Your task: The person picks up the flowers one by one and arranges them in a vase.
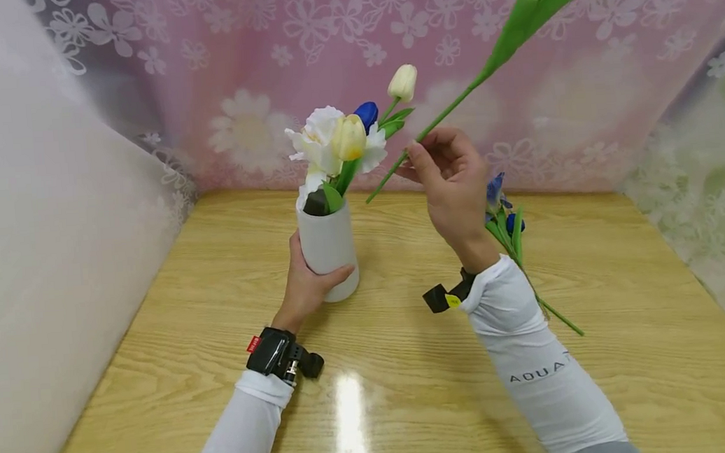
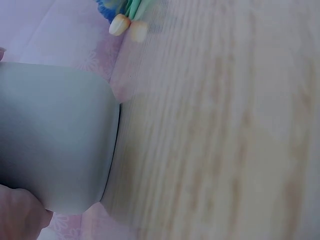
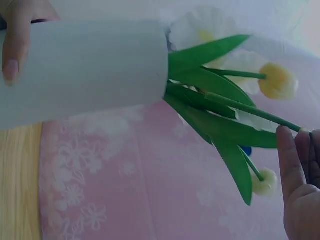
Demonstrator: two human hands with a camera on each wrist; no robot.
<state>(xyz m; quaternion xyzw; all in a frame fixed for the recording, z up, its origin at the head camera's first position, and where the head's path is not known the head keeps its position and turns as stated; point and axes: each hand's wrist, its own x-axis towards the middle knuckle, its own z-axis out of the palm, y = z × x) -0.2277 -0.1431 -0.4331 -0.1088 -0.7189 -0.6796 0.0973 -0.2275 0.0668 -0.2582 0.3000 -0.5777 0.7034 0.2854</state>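
My left hand (image 1: pixel 306 286) grips the lower part of a white vase (image 1: pixel 328 246), which stands upright on the table. Artificial flowers fill the vase: a ruffled white flower (image 1: pixel 319 135), a pale yellow tulip (image 1: pixel 349 137), a blue bloom (image 1: pixel 366 114) and a taller cream tulip (image 1: pixel 402 83). To the right of the vase my right hand (image 1: pixel 457 188) pinches a green flower stem (image 1: pixel 449 111) between thumb and fingers. This stem slants, its cut end near the vase mouth, its leaves rising to the upper right. Its bloom is outside the head view.
Blue flowers (image 1: pixel 495 193) with green stems (image 1: pixel 561 316) lie on the wooden table (image 1: pixel 406 392), partly behind my right forearm. An orange-tipped tulip (image 2: pixel 119 24) shows in the left wrist view. A pink floral curtain (image 1: pixel 244 73) hangs at the back.
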